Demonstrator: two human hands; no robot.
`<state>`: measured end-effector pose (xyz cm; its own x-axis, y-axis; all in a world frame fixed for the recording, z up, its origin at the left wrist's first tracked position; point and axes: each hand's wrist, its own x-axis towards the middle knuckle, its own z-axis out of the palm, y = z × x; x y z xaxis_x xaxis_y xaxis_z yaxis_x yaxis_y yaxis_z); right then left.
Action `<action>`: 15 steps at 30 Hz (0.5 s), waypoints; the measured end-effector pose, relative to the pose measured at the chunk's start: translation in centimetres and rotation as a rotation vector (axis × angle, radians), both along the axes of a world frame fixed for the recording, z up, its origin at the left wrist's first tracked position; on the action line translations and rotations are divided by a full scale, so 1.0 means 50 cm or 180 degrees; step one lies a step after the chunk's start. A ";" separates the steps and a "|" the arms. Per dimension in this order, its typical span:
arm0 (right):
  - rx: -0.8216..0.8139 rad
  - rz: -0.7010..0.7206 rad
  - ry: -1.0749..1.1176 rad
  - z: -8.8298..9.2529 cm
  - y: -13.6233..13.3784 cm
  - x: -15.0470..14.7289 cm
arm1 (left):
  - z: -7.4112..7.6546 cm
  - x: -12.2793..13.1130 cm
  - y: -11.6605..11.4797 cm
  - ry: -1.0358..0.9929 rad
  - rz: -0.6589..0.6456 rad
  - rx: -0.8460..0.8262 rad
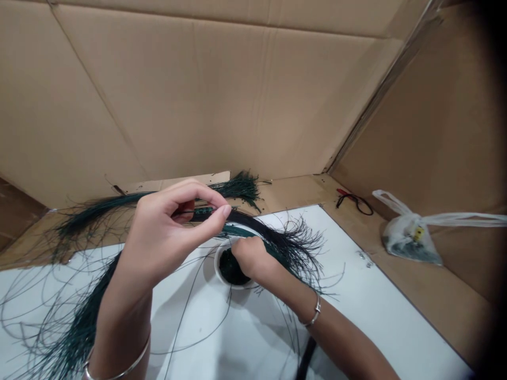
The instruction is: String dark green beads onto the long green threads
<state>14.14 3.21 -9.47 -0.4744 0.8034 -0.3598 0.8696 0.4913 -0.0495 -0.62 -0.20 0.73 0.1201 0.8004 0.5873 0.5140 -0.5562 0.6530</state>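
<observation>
My left hand (170,232) is raised in front of the bundles, thumb and forefinger pinched together on a thin dark wire that is hard to make out. Below and to the right, my right hand (251,256) is closed at the rim of a white cup (217,269). Its fingertips are hidden, so what they grip cannot be seen. Inside the cup lies a mass of small dark green pieces (232,268). Behind both hands a bundle of black wires (273,232) fans out at its right end, with dark green strands beside it. Loose wires curve over the white table around the cup.
Another dark green wire bundle (237,187) lies along the back, and one more (85,311) spreads at the left. Cardboard walls (222,95) enclose the white tabletop (348,295). At right are a tied plastic bag (412,237) and a black cord with red (356,203).
</observation>
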 end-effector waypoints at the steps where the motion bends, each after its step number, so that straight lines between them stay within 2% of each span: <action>1: -0.0059 -0.0032 -0.0004 0.004 0.003 0.004 | 0.001 0.000 -0.001 -0.0001 -0.0007 -0.0011; 4: -0.0313 -0.0138 0.0082 0.020 0.018 0.022 | 0.003 0.001 -0.002 -0.0004 -0.0040 -0.0036; 8: -0.0609 -0.0210 0.0675 0.038 0.041 0.055 | 0.004 0.001 -0.003 -0.0010 0.0011 -0.0018; 13: -0.0975 -0.0123 0.2063 0.070 0.053 0.087 | 0.004 0.001 -0.006 -0.0010 0.0012 -0.0050; 15: -0.1192 -0.0208 0.3080 0.080 0.050 0.090 | 0.005 0.002 -0.007 -0.0007 0.0015 -0.0055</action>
